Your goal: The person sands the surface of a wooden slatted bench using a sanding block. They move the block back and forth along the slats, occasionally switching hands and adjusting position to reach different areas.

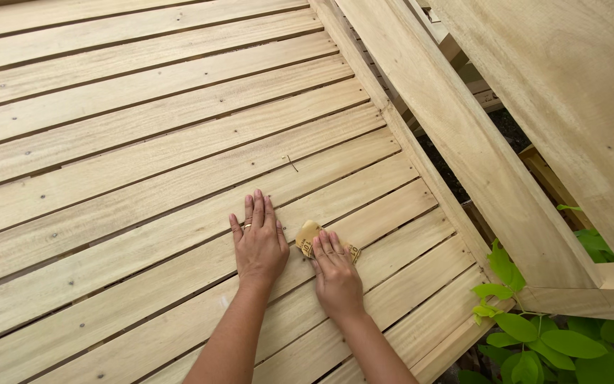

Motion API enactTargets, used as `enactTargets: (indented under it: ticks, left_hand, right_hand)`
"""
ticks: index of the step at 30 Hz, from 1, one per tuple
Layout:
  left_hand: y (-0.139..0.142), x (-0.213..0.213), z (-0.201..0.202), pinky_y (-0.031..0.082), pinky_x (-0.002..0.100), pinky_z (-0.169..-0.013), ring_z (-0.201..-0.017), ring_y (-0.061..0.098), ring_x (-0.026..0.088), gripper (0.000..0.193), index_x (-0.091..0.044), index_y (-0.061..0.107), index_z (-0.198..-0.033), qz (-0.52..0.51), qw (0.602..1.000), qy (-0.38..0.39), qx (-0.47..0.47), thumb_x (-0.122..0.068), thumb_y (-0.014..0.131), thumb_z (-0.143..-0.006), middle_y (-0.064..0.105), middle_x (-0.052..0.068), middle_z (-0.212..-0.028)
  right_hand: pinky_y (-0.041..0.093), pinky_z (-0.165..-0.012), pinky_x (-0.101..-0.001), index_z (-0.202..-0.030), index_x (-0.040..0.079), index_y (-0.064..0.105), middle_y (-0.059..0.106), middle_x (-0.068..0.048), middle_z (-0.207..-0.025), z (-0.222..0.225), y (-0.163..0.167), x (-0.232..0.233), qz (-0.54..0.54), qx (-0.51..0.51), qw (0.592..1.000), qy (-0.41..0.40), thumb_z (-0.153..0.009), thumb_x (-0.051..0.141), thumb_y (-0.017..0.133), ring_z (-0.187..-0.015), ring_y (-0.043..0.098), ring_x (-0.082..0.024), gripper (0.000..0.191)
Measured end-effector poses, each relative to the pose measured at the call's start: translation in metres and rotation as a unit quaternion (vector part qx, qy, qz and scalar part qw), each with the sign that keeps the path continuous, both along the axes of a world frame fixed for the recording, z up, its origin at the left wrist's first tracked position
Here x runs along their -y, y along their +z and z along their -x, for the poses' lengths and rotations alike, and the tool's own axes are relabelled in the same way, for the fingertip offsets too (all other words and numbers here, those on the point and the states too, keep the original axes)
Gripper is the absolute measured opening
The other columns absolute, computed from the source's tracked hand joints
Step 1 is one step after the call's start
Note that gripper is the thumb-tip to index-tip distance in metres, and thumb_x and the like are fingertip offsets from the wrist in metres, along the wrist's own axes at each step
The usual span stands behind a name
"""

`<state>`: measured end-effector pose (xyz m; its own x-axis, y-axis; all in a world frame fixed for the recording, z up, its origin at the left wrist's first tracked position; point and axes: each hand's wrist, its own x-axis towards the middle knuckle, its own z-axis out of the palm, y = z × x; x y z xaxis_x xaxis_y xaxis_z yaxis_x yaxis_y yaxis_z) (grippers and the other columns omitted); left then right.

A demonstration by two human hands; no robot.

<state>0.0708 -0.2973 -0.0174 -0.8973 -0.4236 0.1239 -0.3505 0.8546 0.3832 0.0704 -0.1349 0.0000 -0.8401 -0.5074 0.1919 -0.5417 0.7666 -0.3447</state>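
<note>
A slatted panel of pale wooden boards (129, 142) fills most of the view. My left hand (259, 242) lies flat on one slat, fingers together, a ring on one finger, holding nothing. Just to its right, my right hand (335, 274) presses a small tan piece of sandpaper (307, 236) against the wood; the paper shows above and beside my fingers, the rest is hidden under my palm. A small bent nail (291, 163) sticks up from a slat above the hands.
A thick wooden frame beam (477, 149) runs diagonally along the panel's right edge, with a wide board (577, 78) beyond it. Green leafy plants (534, 334) grow at the lower right. Dark ground and more timber show through the gap.
</note>
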Motion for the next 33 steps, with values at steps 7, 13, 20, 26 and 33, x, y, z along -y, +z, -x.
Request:
enactTargets:
  ticks: [7, 13, 20, 26, 33]
  left_hand:
    - [0.002, -0.002, -0.007, 0.015, 0.049, -0.125, -0.155, 0.019, 0.025, 0.058, -0.004, 0.038, -0.154, -0.026, 0.998, 0.015, -0.055, -0.024, 0.039, -0.1, 0.026, 0.011, -0.167]
    - [-0.004, -0.003, -0.002, 0.015, 0.049, -0.124, -0.154, 0.021, 0.026, 0.056, -0.003, 0.041, -0.152, -0.01, 0.999, 0.031, -0.032, -0.022, 0.041, -0.099, 0.025, 0.012, -0.167]
    - [-0.005, 0.012, -0.006, 0.016, 0.05, -0.126, -0.157, 0.022, 0.028, 0.056, -0.011, 0.046, -0.152, -0.033, 0.993, 0.05, -0.1, -0.019, 0.043, -0.097, 0.03, 0.007, -0.168]
    - [0.013, 0.067, 0.013, 0.013, 0.053, -0.121, -0.154, 0.02, 0.031, 0.065, -0.007, 0.036, -0.156, 0.016, 0.997, 0.05, -0.052, -0.034, 0.045, -0.097, 0.027, 0.011, -0.166]
    - [0.014, 0.066, 0.014, 0.015, 0.049, -0.123, -0.154, 0.02, 0.026, 0.07, -0.011, 0.032, -0.155, 0.005, 0.998, 0.051, -0.027, -0.043, 0.044, -0.095, 0.025, 0.011, -0.166]
  right_hand:
    - [0.033, -0.119, -0.0451, -0.144, 0.006, 0.057, 0.052, -0.011, -0.152, 0.024, -0.003, -0.008, 0.022, 0.036, 0.999, 0.007, -0.104, 0.025, 0.05, -0.147, 0.04, -0.028, 0.044]
    - [0.033, -0.116, -0.0465, -0.143, 0.009, 0.057, 0.053, -0.008, -0.152, 0.004, -0.012, -0.011, -0.037, 0.007, 0.999, 0.004, -0.103, 0.026, 0.05, -0.145, 0.041, -0.027, 0.045]
    - [0.036, -0.121, -0.0365, -0.138, 0.006, 0.063, 0.056, -0.01, -0.149, 0.119, -0.016, 0.051, 0.164, 0.15, 0.973, -0.058, -0.103, 0.029, 0.05, -0.148, 0.043, -0.025, 0.044]
    - [0.03, -0.124, -0.0423, -0.147, 0.007, 0.054, 0.05, -0.013, -0.157, 0.159, 0.02, 0.095, 0.086, -0.056, 0.995, -0.004, -0.11, 0.028, 0.045, -0.151, 0.041, -0.031, 0.043]
    - [0.024, -0.123, -0.0485, -0.144, 0.024, 0.058, 0.044, -0.004, -0.16, 0.147, 0.019, 0.109, -0.002, 0.025, 0.979, 0.203, -0.104, 0.034, 0.048, -0.151, 0.033, -0.03, 0.042]
